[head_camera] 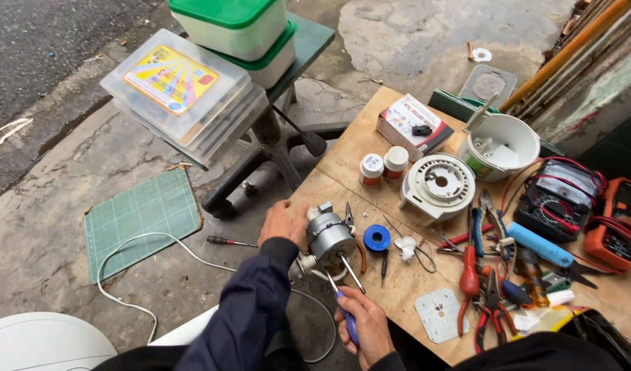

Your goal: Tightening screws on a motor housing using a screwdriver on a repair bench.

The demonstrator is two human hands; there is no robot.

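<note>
Fingers on motor, shaft toward wearer

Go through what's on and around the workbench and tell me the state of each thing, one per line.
Fan motor: out of its housing, shaft bare, steadied by the left hand.
Screwdriver: held in the right hand, tip at the motor.
White motor cover: off, lying on the bench.
Two small jars: capped, upright.
Green-lidded tubs: shut, stacked.
Red pliers: lying unused.
</note>
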